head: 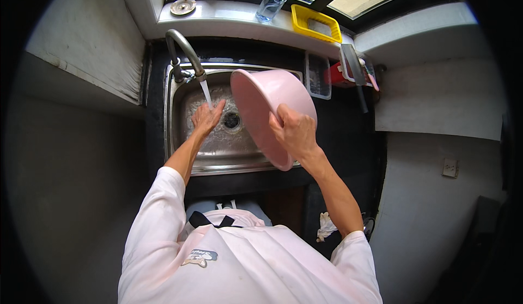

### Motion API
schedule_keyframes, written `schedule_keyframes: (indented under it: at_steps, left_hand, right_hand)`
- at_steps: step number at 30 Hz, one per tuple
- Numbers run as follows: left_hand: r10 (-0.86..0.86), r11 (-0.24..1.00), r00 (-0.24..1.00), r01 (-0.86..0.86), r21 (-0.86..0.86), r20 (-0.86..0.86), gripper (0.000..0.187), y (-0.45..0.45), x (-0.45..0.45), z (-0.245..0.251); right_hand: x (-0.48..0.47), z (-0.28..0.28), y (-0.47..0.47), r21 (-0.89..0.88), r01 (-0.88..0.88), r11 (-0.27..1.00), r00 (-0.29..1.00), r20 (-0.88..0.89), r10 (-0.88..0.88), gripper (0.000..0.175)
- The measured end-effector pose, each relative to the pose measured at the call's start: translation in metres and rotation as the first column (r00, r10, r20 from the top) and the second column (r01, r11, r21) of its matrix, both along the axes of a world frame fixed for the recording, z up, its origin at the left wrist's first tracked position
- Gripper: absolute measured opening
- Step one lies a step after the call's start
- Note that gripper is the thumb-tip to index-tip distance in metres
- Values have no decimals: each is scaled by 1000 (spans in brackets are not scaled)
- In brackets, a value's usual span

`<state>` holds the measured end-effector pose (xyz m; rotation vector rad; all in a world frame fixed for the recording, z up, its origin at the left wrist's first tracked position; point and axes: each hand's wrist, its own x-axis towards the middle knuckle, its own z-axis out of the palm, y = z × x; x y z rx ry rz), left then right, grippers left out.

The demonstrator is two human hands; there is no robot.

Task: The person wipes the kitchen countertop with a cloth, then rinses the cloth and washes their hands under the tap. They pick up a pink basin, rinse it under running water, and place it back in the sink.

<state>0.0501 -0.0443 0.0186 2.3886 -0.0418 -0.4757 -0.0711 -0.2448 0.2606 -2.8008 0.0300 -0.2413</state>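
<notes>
Over the right half of the stainless steel sink, my right hand grips the rim of a pink plastic basin. The basin is tipped on its side, its mouth facing left. Water runs from the curved metal faucet onto my left hand. That hand holds nothing that I can see; its thumb is apart, and the other fingers are partly hidden by the hand and the stream. Beside it, the drain shows in the wet sink bottom.
On the windowsill stand a clear bottle, a yellow tray and a small round dish. Right of the sink are a clear plastic container, a red container and a cleaver. A wall closes the left side.
</notes>
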Motion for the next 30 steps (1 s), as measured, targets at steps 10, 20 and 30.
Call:
schedule_keyframes:
  at_steps: [10,20,30]
  left_hand:
    - [1,805,897,-263,-532,-442,41,129,-51,42]
    - [26,652,935,-284,-703,-354,20,101,24,194]
    - [147,689,612,-627,-364,-777,22,118,74,56]
  right_hand:
    - [21,-101,-96,849,382,365,924,-362,-125,30]
    - [-26,-242,-32,715,676,177,731,-682,-34,29]
    - [-33,-147,-85,676,720,-154,686,-727,14,14]
